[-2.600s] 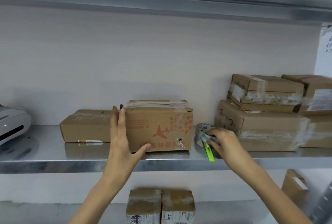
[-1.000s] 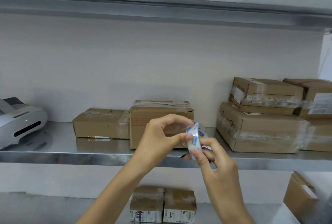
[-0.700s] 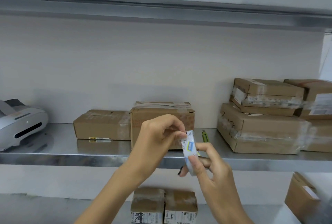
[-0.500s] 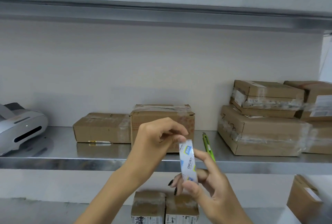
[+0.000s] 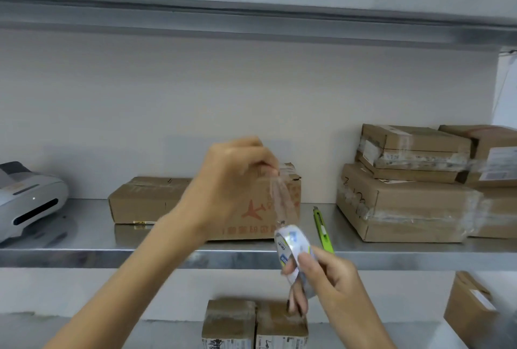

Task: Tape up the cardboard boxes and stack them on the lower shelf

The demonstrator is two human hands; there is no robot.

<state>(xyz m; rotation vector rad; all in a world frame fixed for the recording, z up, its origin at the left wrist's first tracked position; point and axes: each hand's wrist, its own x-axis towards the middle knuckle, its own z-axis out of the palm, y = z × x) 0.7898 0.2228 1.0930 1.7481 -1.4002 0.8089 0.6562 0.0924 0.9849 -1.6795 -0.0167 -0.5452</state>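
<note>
Clasping tape roll [image 5: 291,242] in right hand [image 5: 333,278]; pinching its strip [image 5: 281,197] in left hand [image 5: 232,178], eleven o'clock from roll.

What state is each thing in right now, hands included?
tape roll: partly unwound, clear strip stretched upward
left hand: pinches the clear strip's free end
right hand: grips the tape roll
red-printed box: closed, top taped, on the middle shelf
green knife: lying on that shelf, untouched
two small boxes: taped, side by side on the lower shelf
printer: small light on
</note>
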